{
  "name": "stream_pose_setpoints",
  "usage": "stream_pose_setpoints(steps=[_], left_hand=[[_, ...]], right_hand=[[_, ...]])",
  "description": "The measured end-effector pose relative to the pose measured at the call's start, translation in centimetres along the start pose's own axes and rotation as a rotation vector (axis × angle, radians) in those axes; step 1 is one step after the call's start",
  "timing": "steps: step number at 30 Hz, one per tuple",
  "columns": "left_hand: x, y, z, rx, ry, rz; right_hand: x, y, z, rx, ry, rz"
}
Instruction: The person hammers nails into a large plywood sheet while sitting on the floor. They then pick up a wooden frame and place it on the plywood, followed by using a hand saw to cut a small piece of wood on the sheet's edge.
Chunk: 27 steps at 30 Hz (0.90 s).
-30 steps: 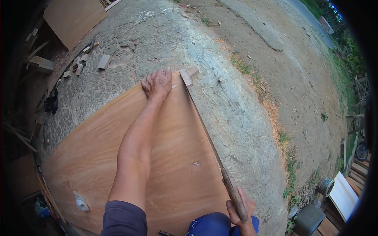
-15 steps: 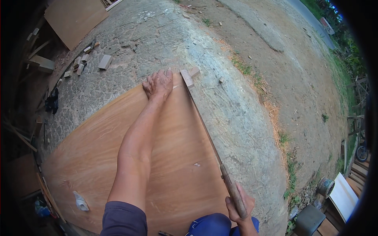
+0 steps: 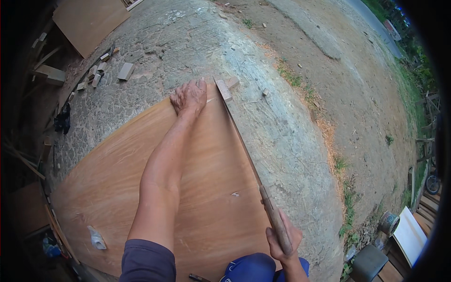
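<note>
A broad sheet of plywood [image 3: 141,155] lies before me, its far corner under my left hand [image 3: 189,96]. The fingers of that hand curl over the sheet's far edge. My right hand [image 3: 285,237], low and right of the sheet, is wrapped round the wooden handle of a handsaw [image 3: 275,216]. Its long thin blade runs away from me along the sheet's right edge. Where the blade ends, a small wood block [image 3: 224,90] sits beside the corner, with another offcut [image 3: 232,83] behind it. The blade's teeth cannot be made out.
Several wood offcuts [image 3: 126,71] are scattered on the rough ground at far left, near another leaning board [image 3: 91,23]. A crumpled white scrap [image 3: 97,238] rests on the plywood. To the right are wood shavings [image 3: 325,134], a bucket [image 3: 388,223] and a white panel [image 3: 410,236].
My right hand and the handsaw have slid slightly forward, away from me, along the sheet's edge. My left hand stays in place on the plywood.
</note>
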<state>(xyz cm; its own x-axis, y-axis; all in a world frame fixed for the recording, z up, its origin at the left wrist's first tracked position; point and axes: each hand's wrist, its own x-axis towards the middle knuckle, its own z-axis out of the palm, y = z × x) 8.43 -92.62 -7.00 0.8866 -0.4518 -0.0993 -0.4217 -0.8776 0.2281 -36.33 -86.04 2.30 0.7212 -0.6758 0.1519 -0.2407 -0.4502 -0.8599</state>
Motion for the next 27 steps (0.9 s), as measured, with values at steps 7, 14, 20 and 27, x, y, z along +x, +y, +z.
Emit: stream_pose_setpoints(steps=[7,14,20,27], left_hand=[[0.3,-0.8,-0.4,-0.019,-0.004,-0.028],[0.1,-0.5,1.2,-0.024,-0.016,0.004],[0.1,0.2,0.6,-0.014,-0.033,-0.025],[0.8,0.2,1.1,-0.026,0.006,0.016]], right_hand=[[14.4,0.0,6.4,0.118,-0.007,0.039],[-2.2,-0.2,-1.6,-0.096,-0.01,-0.014],[16.1,1.8,7.7,0.091,0.026,-0.025],[-2.3,0.2,-1.6,-0.046,-0.028,0.011]])
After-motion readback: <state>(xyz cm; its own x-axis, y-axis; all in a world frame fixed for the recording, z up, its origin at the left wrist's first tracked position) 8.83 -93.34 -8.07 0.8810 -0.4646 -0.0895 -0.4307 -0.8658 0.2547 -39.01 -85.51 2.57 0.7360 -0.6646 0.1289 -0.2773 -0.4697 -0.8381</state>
